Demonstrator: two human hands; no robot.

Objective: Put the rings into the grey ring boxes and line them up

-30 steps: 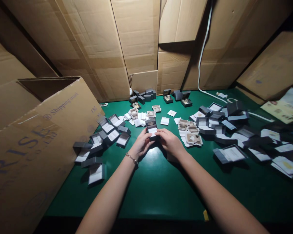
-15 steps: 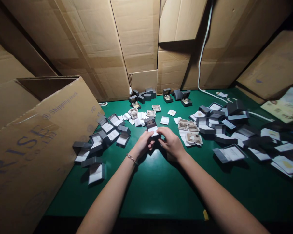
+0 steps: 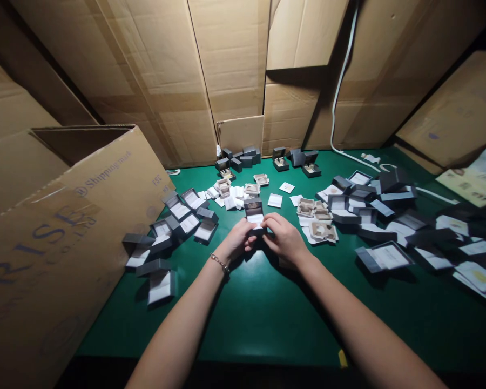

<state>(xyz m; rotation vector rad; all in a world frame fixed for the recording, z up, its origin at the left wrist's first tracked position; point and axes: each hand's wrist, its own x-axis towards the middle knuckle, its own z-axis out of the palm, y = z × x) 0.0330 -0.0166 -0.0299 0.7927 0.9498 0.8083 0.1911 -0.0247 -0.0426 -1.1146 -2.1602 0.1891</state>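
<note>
Between my hands, over the middle of the green table, is a small black jewelry box (image 3: 254, 207) with its lid raised and a white pad inside. My left hand (image 3: 240, 237) grips its left side, thumb on the white pad's edge. On the other side my right hand (image 3: 281, 235) holds the box, fingers at the pad's right edge. Just beyond lie small white cards (image 3: 237, 195) and crumpled beige inserts (image 3: 252, 189). To the right of my right hand are more beige inserts (image 3: 323, 231) on white papers.
Open black boxes with white pads (image 3: 206, 230) lie on the left beside a large carton (image 3: 65, 227). Many more boxes (image 3: 384, 255) crowd the right. At the back, open boxes with beige inserts (image 3: 281, 160) stand before cardboard walls (image 3: 235, 70); a white cable (image 3: 335, 108) hangs there.
The box in my hands has turned slightly more upright and its raised lid faces me more squarely. Both hands keep hold of it; the whole view has shifted a little.
</note>
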